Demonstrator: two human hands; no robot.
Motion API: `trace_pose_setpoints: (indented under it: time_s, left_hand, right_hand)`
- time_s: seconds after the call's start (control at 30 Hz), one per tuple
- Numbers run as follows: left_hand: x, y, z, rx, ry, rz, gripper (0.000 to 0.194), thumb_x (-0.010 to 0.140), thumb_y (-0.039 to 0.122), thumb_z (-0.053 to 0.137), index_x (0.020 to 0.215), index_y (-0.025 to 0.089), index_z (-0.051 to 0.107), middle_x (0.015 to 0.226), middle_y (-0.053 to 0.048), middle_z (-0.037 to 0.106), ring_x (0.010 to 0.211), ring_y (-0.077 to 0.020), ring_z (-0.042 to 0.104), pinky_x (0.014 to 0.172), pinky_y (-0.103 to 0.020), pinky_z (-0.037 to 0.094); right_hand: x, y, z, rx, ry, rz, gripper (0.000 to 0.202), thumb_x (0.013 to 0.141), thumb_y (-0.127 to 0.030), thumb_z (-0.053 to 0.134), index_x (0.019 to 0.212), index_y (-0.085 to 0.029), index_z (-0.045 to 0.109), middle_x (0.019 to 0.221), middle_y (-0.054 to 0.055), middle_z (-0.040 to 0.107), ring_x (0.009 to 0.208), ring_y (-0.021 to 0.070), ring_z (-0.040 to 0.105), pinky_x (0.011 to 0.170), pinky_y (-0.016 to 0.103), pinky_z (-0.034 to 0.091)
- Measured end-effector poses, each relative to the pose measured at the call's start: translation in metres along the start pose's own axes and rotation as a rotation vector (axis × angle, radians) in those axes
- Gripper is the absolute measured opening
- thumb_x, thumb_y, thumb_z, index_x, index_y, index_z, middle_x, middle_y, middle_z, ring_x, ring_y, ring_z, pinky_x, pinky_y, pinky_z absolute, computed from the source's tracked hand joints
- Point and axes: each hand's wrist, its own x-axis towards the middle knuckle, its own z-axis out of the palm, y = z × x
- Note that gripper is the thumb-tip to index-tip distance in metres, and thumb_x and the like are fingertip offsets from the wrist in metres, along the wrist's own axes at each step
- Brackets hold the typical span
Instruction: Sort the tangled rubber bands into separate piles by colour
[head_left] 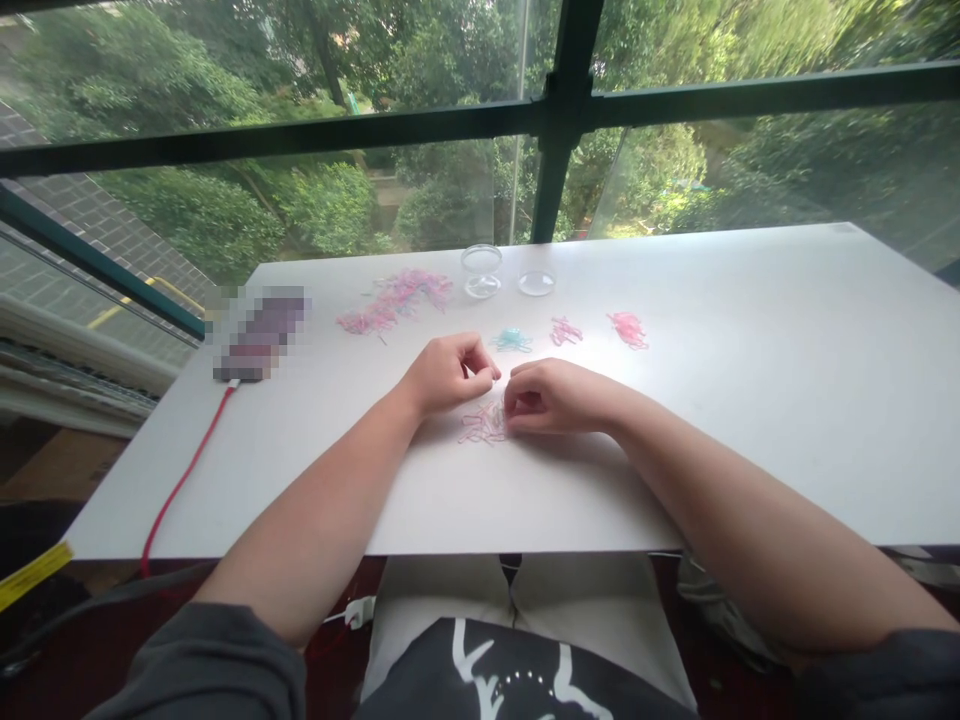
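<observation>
My left hand (455, 373) is closed, thumb and index finger pinched just above the table; anything between the fingertips is too small to name. My right hand (541, 397) is curled at the right edge of a small pile of pale pink and whitish bands (480, 424), its fingertips closed on something hidden. Beyond the hands lie a teal pile of bands (512, 340), a pink-purple pile (565, 331) and a coral pink pile (628, 329). A larger mixed pile of bands (397, 299) spreads at the back left.
An open clear round container (481, 272) and a clear round lid (537, 283) are near the back edge of the white table (750, 400). A blurred phone (262, 334) with a red cable (187, 470) lies at the left. Windows stand behind the table.
</observation>
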Motion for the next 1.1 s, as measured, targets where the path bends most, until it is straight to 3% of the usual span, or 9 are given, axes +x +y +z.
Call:
trace_pose_setpoints:
  time_s: [0.27,0.4,0.63,0.77,1.1]
  left_hand:
    - [0.0,-0.001,-0.001,0.019,0.0,0.016,0.009,0.069,0.023,0.058,0.068,0.014,0.058,0.067,-0.001,0.065,0.054,-0.0083,0.051,0.05,-0.019,0.038]
    - [0.0,-0.004,-0.002,0.016,-0.006,0.037,0.008,0.069,0.022,0.056,0.068,0.014,0.057,0.064,0.0,0.063,0.054,-0.0084,0.05,0.049,-0.02,0.037]
    - [-0.001,-0.002,0.0,-0.112,-0.098,0.066,0.008,0.064,0.014,0.056,0.06,0.015,0.048,0.078,-0.005,0.069,0.06,-0.0098,0.056,0.052,-0.02,0.041]
    - [-0.002,-0.001,0.003,-0.133,-0.145,0.046,0.004,0.062,0.014,0.056,0.061,0.014,0.052,0.075,-0.005,0.069,0.056,-0.0087,0.054,0.048,-0.019,0.039]
    - [-0.001,0.001,0.007,-0.315,-0.161,-0.023,0.007,0.064,0.018,0.064,0.064,0.012,0.061,0.058,-0.002,0.063,0.05,-0.0091,0.055,0.047,-0.019,0.042]
  right_hand:
    - [0.0,0.006,0.001,0.088,0.045,-0.018,0.01,0.069,-0.014,0.056,0.073,-0.016,0.065,0.066,0.0,0.056,0.058,0.0086,0.043,0.058,0.023,0.034]
    - [-0.001,0.01,-0.002,0.25,0.035,0.031,0.012,0.072,-0.018,0.055,0.078,-0.015,0.065,0.065,-0.001,0.055,0.057,0.0082,0.043,0.055,0.022,0.034]
    - [-0.001,0.012,-0.003,0.558,0.023,0.079,0.013,0.074,-0.025,0.058,0.077,-0.013,0.062,0.061,-0.002,0.054,0.055,0.0079,0.045,0.052,0.022,0.034]
    - [0.0,0.013,-0.001,0.726,0.035,0.095,0.016,0.074,-0.027,0.061,0.076,-0.012,0.06,0.061,-0.002,0.053,0.054,0.008,0.045,0.051,0.022,0.034]
    - [0.003,0.012,0.003,0.826,0.105,0.123,0.021,0.075,-0.031,0.065,0.074,-0.012,0.058,0.058,-0.003,0.051,0.052,0.0066,0.043,0.047,0.02,0.031]
